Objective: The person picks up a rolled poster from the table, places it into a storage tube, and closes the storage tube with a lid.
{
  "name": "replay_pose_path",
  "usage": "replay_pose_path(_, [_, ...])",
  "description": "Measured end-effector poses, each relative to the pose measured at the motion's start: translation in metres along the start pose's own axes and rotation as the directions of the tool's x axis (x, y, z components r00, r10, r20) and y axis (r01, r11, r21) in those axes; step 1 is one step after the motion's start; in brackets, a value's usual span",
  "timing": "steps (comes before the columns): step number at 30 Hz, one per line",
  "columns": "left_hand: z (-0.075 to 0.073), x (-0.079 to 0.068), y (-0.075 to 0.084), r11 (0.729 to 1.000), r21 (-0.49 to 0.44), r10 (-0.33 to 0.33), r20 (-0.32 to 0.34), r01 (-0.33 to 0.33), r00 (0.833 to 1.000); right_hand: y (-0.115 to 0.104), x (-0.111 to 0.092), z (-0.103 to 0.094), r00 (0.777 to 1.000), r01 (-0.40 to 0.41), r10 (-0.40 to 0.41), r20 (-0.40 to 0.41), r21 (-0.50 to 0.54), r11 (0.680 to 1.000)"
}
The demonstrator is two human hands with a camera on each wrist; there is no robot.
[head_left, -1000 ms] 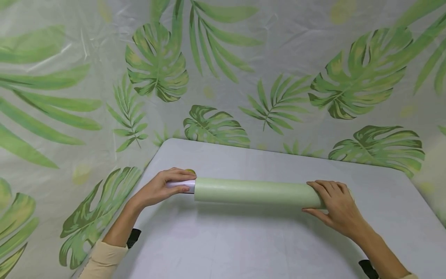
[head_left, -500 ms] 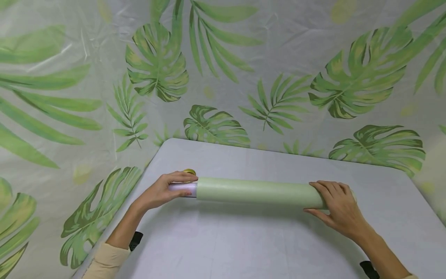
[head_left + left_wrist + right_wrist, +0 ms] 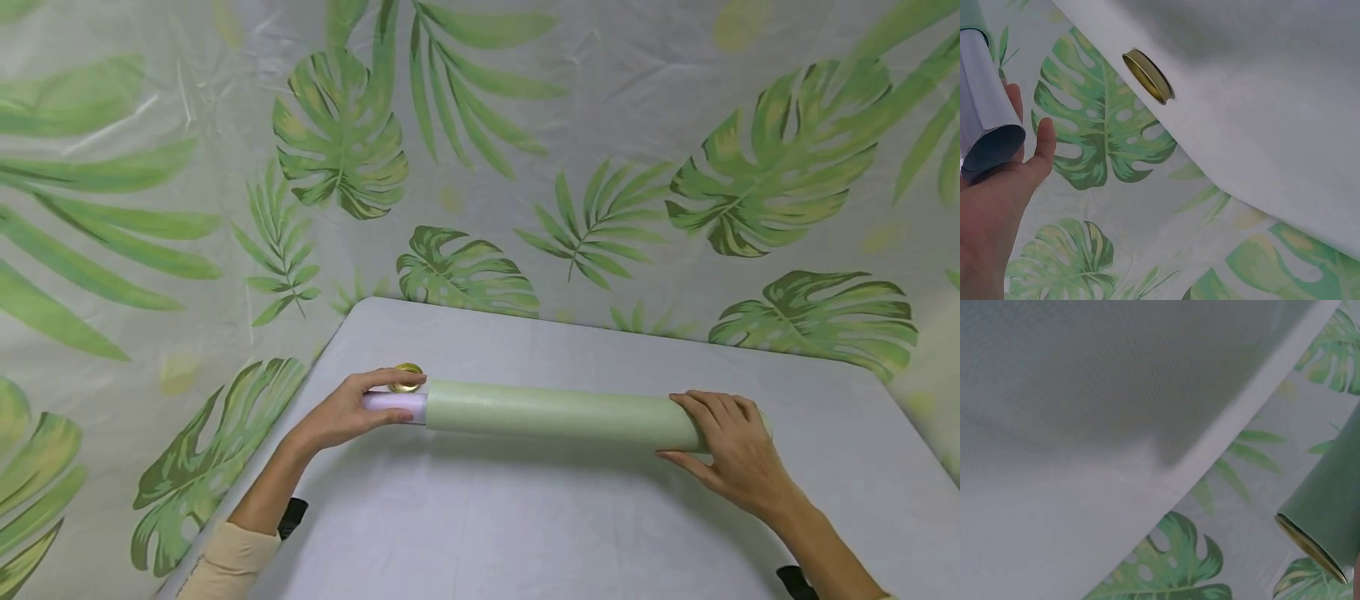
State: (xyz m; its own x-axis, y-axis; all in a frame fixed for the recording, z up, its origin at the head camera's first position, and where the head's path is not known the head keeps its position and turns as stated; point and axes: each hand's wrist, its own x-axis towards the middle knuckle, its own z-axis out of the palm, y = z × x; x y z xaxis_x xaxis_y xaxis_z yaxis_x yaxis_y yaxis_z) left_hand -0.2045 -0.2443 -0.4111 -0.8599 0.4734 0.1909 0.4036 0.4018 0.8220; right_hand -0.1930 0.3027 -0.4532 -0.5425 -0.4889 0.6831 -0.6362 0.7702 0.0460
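Observation:
A long pale green cardboard tube point(image 3: 555, 413) is held level above the white table. A rolled sheet of white paper point(image 3: 390, 406) sticks out of its left end. My left hand point(image 3: 348, 410) grips that roll between thumb and fingers, close to the tube's mouth; the left wrist view shows the paper roll's point(image 3: 988, 106) hollow end. My right hand point(image 3: 731, 442) grips the tube near its right end, thumb below and fingers over the top. In the right wrist view, the green tube point(image 3: 1329, 494) ends in a gold rim. A round gold lid point(image 3: 406, 377) lies just behind my left fingers.
The white table point(image 3: 540, 525) has rounded far corners and stretches in front of and behind the tube. Behind and left of it hangs a leaf-patterned sheet point(image 3: 480, 183). A black strap point(image 3: 292, 517) shows by the left sleeve point(image 3: 228, 562).
Both hands and the tube have shifted slightly to the right. More of the gold lid shows behind my left fingers. Each hand keeps its hold.

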Motion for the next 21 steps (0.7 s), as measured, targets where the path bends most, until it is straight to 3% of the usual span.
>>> replay_pose_path(6, [-0.003, -0.001, -0.005, 0.999, -0.034, 0.038, -0.024, -0.038, 0.999, 0.001, -0.001, 0.001, 1.000, 0.001, -0.001, -0.019, -0.003, 1.000])
replay_pose_path(21, [-0.027, -0.021, -0.022, 0.993, -0.110, -0.066, -0.171, 0.047, 0.983, 0.009, 0.000, -0.002, 0.993, 0.005, -0.008, -0.119, -0.027, 1.000])
